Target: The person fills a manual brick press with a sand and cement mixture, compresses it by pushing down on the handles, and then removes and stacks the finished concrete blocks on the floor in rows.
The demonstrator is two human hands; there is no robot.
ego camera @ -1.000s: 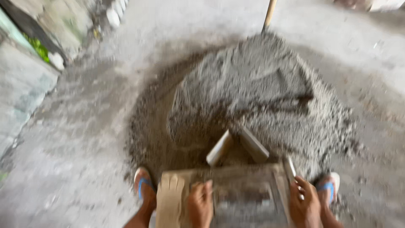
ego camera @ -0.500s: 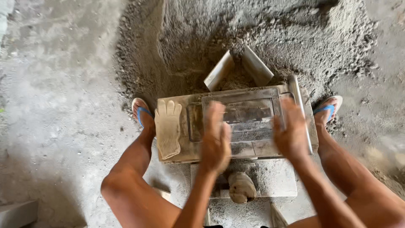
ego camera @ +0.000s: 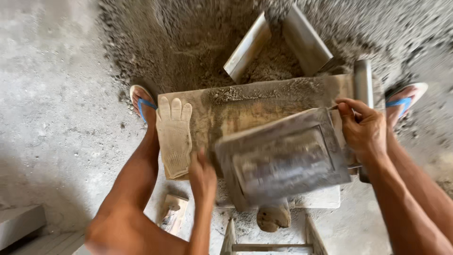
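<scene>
Between the two hands, the grey rectangular mould (ego camera: 283, 158) sits tilted over the wooden counter (ego camera: 264, 101), long axis running left to right — the left hand (ego camera: 202, 174) clasps its near-left corner, the right hand (ego camera: 362, 128) curls closed round its right end. Motion blur hides finer detail.

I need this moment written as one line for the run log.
left hand: grips metal mould at near-left corner | right hand: grips its right edge | mould: tilted over wooden board | glove: on board
</scene>
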